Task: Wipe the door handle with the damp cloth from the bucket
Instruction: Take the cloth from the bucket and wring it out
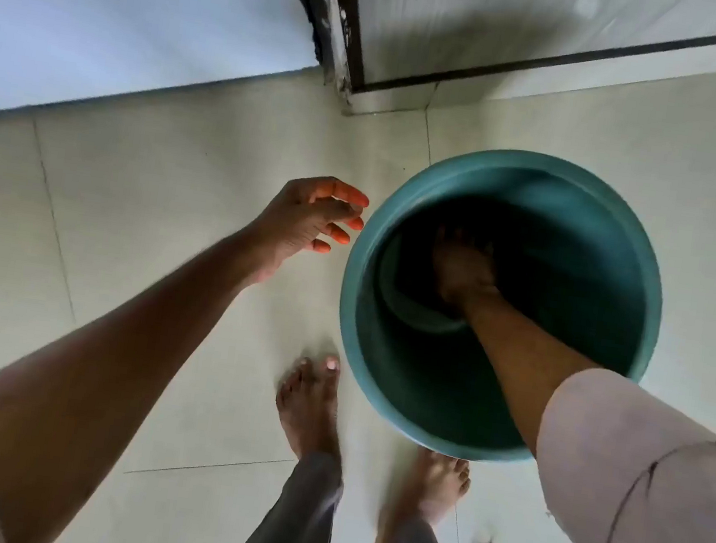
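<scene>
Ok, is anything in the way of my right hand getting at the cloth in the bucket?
Nothing visible blocks it. The right hand is already deep inside the open green bucket. The cloth itself cannot be made out in the dark interior.

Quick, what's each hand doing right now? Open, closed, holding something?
Left hand: open, fingers loosely curled, empty, beside the bucket, not touching it.
Right hand: deep inside the bucket; too dark to tell whether it grips anything.

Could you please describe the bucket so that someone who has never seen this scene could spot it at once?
On the pale tiled floor, just below the door's bottom corner, stands a round teal bucket. It is the only coloured container, and the right hand reaches deep inside.
</scene>
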